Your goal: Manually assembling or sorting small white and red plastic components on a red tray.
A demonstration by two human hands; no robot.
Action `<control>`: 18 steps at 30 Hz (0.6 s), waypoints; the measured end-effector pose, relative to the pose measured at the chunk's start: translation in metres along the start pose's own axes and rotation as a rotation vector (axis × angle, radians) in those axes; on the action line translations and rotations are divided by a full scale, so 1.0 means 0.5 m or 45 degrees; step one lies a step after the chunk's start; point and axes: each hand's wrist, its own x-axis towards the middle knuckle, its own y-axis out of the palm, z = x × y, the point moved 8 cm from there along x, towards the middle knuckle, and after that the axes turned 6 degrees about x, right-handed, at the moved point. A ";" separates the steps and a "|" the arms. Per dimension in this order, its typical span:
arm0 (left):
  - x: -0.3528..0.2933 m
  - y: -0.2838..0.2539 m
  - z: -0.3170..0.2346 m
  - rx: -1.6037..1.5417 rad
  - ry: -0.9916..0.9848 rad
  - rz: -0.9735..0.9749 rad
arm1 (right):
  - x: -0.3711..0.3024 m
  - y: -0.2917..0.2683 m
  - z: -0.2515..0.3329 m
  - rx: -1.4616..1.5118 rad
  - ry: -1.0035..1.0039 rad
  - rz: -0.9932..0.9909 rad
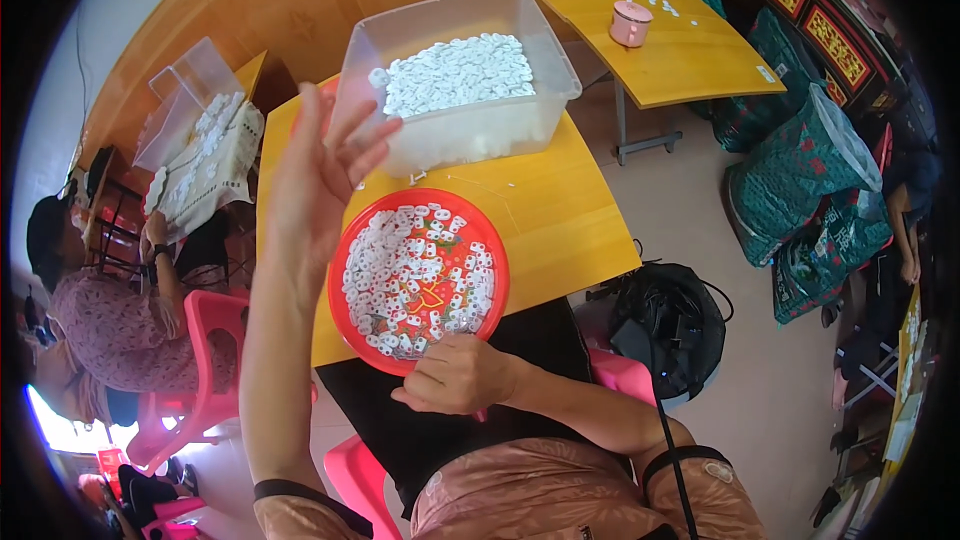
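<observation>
A red round tray (345,318) with a patterned base stands near the yellow table's front edge. Small white plastic pieces with dark holes (380,270) lie in it, heaped thickest on its left. My left hand (325,165) is raised beyond the tray, fingers spread, holding nothing. Its fingers are close to the left side of a translucent plastic bin (470,130), which holds many white pieces (460,70). One white piece (378,78) shows by the bin's left wall, near my fingertips. At the tray's near rim, my right hand (462,375) is closed; whatever it grips is hidden.
Several loose bits (418,178) lie on my table (560,210). A pink lidded mug (631,22) stands on another table (690,65). Green sacks (800,175) and a black-lined bucket (668,330) are at right. A seated person (125,325) works at left near a pink chair (205,370).
</observation>
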 end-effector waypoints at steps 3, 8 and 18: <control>-0.045 0.000 0.141 0.408 -0.074 -0.111 | -0.004 -0.005 0.000 0.019 -0.031 0.012; -0.096 -0.040 0.324 0.904 -0.149 0.183 | -0.024 0.001 -0.012 0.017 -0.014 -0.016; -0.122 0.035 0.322 1.703 0.407 0.218 | -0.033 0.014 -0.017 0.010 0.002 0.031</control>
